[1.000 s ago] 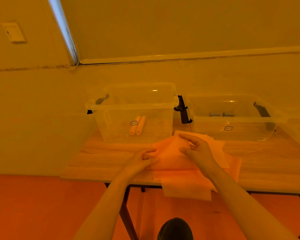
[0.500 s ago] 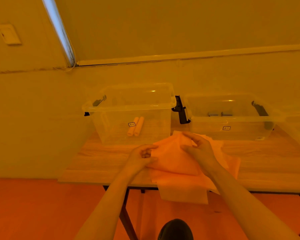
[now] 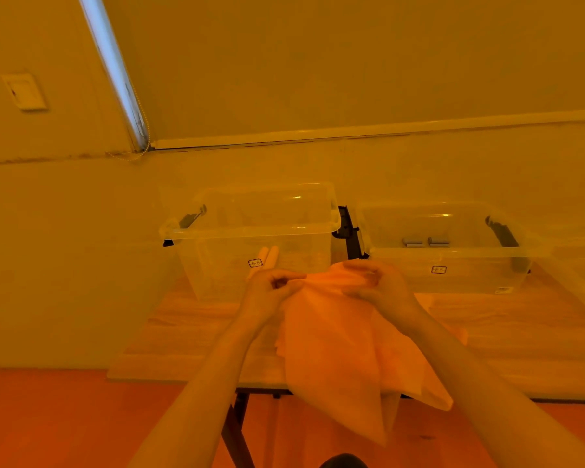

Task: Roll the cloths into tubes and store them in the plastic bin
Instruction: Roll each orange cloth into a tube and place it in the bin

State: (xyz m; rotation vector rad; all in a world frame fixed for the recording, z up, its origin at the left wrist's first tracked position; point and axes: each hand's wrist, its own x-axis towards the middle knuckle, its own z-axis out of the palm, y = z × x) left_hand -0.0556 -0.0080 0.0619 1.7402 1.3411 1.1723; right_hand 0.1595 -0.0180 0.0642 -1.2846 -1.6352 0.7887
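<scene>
Above the near edge of the wooden table [image 3: 190, 336], the left hand [image 3: 267, 292] and right hand [image 3: 382, 288] each pinch the top edge of an orange cloth [image 3: 331, 352], which hangs down loose in the air. Its bottom corner dangles past the table edge. If the fingers let go, the cloth could drop to the floor. It is bunched, so a roll could come out lumpy. The left clear plastic bin [image 3: 250, 228], on the far side, already holds two rolled cloths [image 3: 269, 256].
</scene>
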